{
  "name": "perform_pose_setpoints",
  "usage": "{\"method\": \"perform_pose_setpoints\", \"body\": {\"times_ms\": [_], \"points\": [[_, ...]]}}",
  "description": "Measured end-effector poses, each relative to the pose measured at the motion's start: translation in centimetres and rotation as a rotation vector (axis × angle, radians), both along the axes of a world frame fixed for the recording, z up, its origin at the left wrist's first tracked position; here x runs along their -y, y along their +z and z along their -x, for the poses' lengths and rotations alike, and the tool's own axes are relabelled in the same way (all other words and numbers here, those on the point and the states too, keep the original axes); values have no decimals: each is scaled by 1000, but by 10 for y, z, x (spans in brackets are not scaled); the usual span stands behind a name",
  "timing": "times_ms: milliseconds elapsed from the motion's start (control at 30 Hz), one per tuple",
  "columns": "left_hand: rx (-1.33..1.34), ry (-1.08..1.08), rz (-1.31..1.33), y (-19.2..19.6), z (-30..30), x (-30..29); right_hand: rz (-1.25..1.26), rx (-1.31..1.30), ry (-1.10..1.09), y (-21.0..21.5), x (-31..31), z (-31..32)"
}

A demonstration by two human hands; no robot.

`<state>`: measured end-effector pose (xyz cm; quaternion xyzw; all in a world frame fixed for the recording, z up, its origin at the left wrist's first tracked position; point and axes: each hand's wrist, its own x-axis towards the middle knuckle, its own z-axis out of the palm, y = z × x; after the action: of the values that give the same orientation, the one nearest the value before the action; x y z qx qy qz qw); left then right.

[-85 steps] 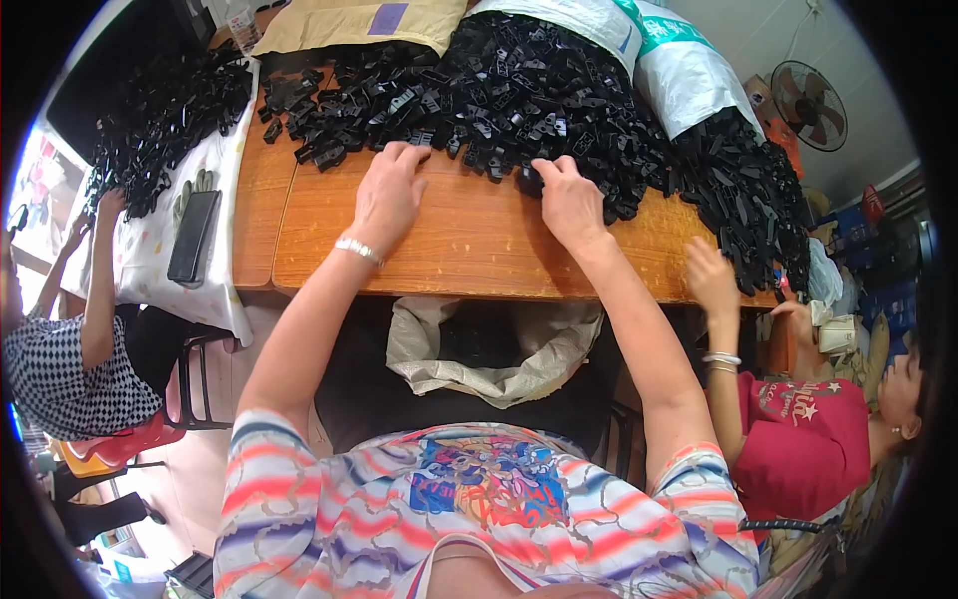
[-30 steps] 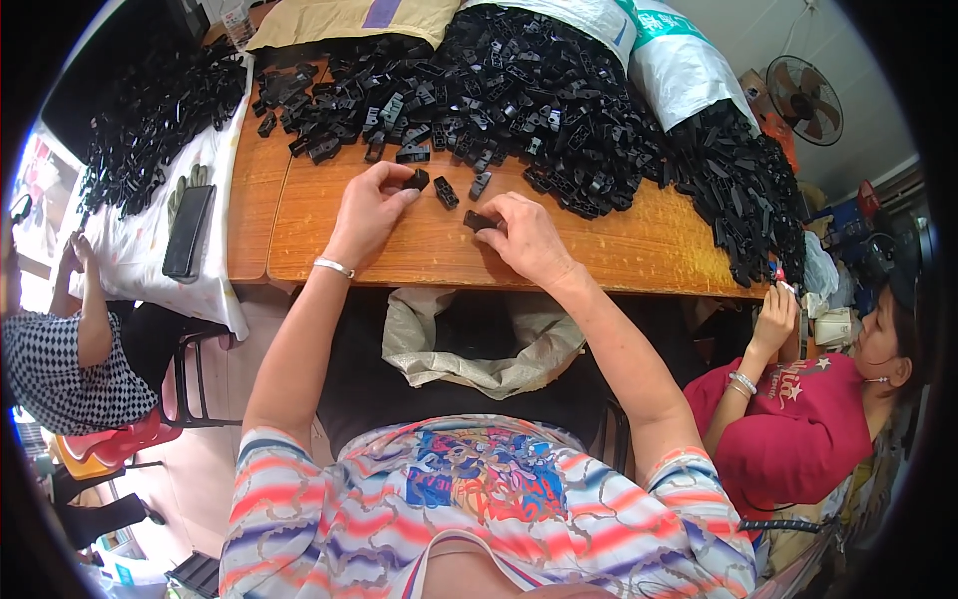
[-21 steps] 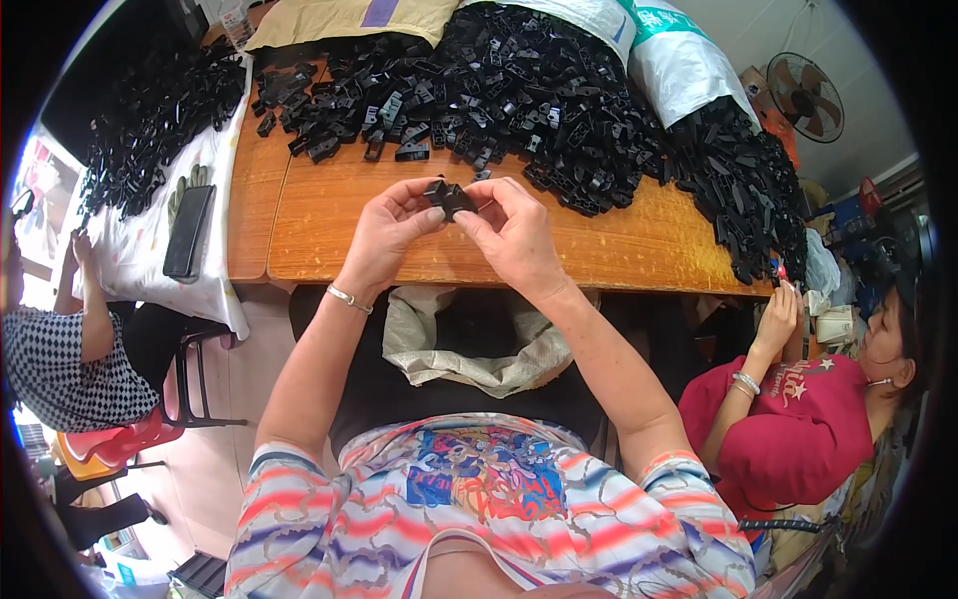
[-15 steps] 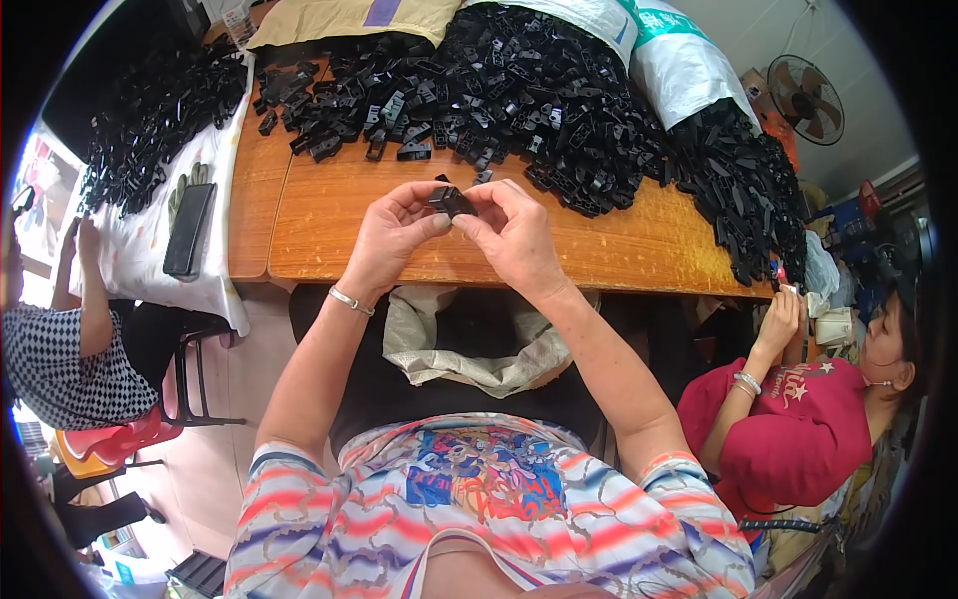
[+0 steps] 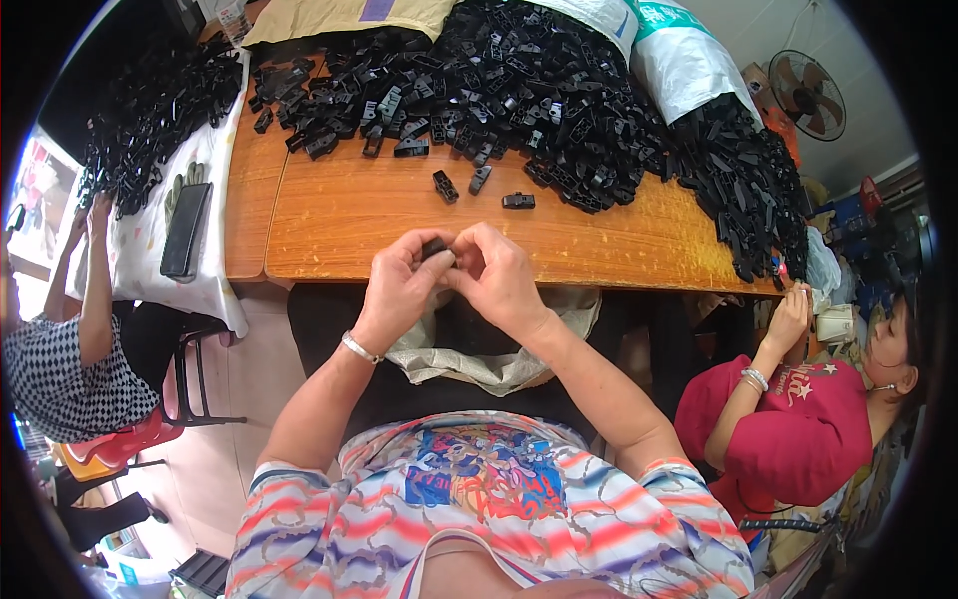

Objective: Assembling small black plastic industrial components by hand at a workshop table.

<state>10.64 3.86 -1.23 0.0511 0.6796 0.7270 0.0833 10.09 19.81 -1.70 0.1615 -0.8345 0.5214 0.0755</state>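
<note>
Both hands meet just over the table's front edge. My left hand (image 5: 397,288) pinches a small black plastic part (image 5: 433,246) between thumb and fingers; most of the part is hidden by them. My right hand (image 5: 502,283) is closed too, its thumb and fingertips pressed together against the part's near end. Beyond the hands, three loose black parts lie apart on the wood: a left one (image 5: 445,187), a middle one (image 5: 480,179) and a right one (image 5: 518,202). Behind them spreads a large heap of similar black parts (image 5: 499,90).
An open woven sack (image 5: 449,367) rests below the table edge (image 5: 639,288), under my forearms. Bags (image 5: 689,70) lean behind the heaps. People work at the left (image 5: 80,369) and right (image 5: 788,429). A black case (image 5: 187,232) lies on the white cloth; a fan (image 5: 806,95) stands far right.
Both hands have come down toward me and slightly left, with the black part turned and more covered by my fingers. The three loose parts beyond them now show fully.
</note>
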Motion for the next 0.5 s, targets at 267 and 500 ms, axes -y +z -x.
{"method": "perform_pose_setpoints", "body": {"times_ms": [267,500], "points": [[-275,-99,381,10,-1,19,-387,-10,201,17,-47,50],[-727,291,914,-23,130,28,-750,-441,159,11,0,98]]}}
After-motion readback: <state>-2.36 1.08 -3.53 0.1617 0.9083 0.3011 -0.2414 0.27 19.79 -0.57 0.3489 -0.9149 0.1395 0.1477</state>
